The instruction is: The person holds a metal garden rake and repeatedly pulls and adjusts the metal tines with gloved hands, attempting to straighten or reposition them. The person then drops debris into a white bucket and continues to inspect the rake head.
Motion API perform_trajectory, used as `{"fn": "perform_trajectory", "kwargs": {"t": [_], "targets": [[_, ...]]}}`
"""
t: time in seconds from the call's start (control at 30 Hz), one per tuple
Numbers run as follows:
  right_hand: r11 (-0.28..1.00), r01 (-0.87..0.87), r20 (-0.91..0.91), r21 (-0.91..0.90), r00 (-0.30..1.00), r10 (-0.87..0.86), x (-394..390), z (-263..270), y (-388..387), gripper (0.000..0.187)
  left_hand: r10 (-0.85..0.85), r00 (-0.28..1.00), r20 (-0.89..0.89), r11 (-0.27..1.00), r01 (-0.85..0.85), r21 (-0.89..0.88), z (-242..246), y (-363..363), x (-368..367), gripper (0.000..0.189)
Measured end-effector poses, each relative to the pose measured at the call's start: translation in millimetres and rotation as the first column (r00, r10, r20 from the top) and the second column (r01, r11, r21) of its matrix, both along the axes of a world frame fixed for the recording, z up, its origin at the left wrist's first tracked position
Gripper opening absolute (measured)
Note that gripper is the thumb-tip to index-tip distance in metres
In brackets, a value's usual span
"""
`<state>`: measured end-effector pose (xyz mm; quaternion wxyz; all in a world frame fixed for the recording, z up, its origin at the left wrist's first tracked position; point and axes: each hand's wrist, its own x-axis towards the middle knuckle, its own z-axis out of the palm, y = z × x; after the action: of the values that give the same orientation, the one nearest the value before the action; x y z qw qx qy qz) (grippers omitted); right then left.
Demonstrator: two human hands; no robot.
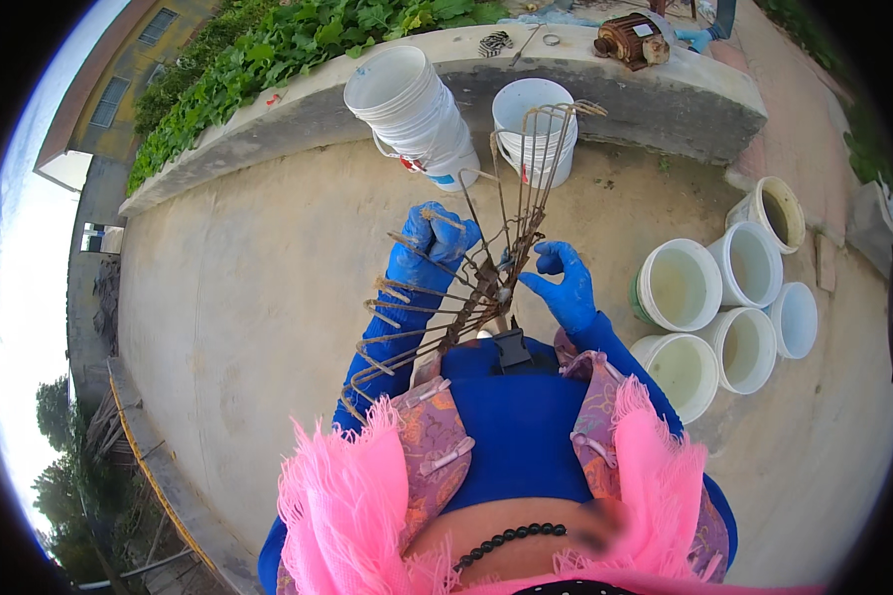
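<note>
In a blue glove, my left hand (437, 239) is closed on the thin tines of a rusty metal rake head (482, 291), whose hooked tips fan out to the left and upward. Brownish, worn material is bound along the rake's crosspiece. To the right of the rake's middle is my right hand (565, 286), also gloved in blue, its thumb and fingers apart near the wire binding. Whether its fingertips touch the rake is hard to tell.
A tall stack of white buckets (424, 119) and a shorter stack (536, 126) stand by a low concrete wall (610, 104). On that wall lies a rusty electric motor (631, 41). Several buckets holding liquid (679, 286) are grouped at the right. Leafy plants (268, 67) grow behind the wall.
</note>
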<state>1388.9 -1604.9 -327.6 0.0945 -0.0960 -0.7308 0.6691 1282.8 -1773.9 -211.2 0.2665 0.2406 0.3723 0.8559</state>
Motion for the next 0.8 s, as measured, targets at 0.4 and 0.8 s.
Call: {"fn": "perform_trajectory", "kwargs": {"t": [0.4,0.8], "targets": [[0.744,-0.532,0.261,-0.403,0.712,0.651,-38,-135,-38,0.037,0.0,1.0,0.009,0.998,0.0,-0.06,-21,2,-45,0.039],[0.766,0.111,0.112,-0.633,0.992,-0.051,-171,-30,-110,0.026,-0.096,0.986,0.14,0.844,0.155,-0.513,-126,-175,-37,0.055]]}}
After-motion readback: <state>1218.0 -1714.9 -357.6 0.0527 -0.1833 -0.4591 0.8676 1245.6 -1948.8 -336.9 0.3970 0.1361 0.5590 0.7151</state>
